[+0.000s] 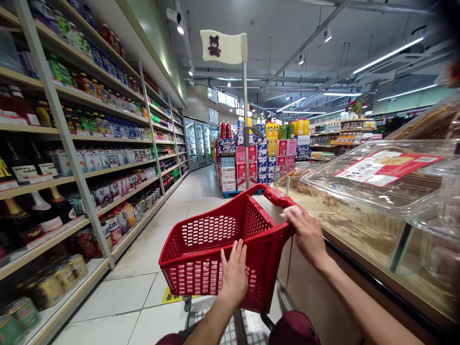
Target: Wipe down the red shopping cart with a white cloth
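A red plastic shopping cart (215,258) with holes in its walls stands right before me, and its basket holds nothing that I can see. My left hand (234,278) rests on the near side wall, fingers stretched out over the rim. At the right end of the cart, my right hand (307,235) presses a white cloth or tissue (293,211) against the corner beside the red handle (278,195). Its fingers are partly bent round the cloth. From the cart rises a grey pole with a cream bear flag (225,47).
Drink shelves (108,115) line the left side. A glass-sided counter with clear food boxes (381,172) stands close on the right. Stacked drink cartons (247,163) are ahead, with glass-door fridges (197,139) behind. A yellow floor sticker (170,296) lies under the cart.
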Demonstrator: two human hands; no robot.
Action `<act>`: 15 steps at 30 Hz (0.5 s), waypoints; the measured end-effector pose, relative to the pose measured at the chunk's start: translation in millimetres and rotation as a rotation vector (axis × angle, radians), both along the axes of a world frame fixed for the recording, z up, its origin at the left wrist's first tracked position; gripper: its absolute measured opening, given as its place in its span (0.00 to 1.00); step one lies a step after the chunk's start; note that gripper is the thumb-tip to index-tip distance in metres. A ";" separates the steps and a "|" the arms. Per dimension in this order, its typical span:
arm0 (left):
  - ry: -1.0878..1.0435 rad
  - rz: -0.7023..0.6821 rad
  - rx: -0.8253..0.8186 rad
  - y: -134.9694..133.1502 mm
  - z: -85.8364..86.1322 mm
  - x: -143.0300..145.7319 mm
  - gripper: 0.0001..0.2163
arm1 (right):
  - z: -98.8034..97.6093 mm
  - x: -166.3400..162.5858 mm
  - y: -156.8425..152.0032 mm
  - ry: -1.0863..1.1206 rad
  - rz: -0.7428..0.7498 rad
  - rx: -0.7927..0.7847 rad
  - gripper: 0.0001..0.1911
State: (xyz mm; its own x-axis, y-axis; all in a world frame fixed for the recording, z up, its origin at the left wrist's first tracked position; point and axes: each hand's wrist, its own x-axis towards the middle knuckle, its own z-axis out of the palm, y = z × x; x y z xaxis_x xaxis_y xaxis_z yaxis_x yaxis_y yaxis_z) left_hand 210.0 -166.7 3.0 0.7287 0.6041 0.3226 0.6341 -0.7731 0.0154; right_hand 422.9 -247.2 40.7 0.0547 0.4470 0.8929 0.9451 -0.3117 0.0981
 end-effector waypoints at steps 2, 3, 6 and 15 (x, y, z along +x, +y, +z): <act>-0.020 0.007 -0.005 -0.8 -0.9 0.6 0.36 | 0.4 0.5 -3.0 0.049 -0.069 0.047 0.26; -0.027 0.010 -0.007 -1.2 -1.3 0.9 0.36 | -1.3 -2.3 -2.9 0.015 -0.018 0.026 0.26; -0.023 0.015 0.002 -1.9 -1.8 1.2 0.36 | -8.1 -11.4 0.5 -0.140 0.210 -0.105 0.28; -0.016 0.028 0.024 -2.1 -5.4 1.3 0.35 | -13.2 -16.9 7.2 -0.130 0.228 -0.111 0.27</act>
State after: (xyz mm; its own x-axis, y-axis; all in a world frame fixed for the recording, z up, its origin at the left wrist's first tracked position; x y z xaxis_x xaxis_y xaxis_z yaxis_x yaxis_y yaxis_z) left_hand 211.3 -168.9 -2.3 0.7066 0.6157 0.3488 0.6550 -0.7556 0.0070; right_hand 405.9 -240.0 27.4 -0.1703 0.5301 0.8306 0.9668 -0.0733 0.2450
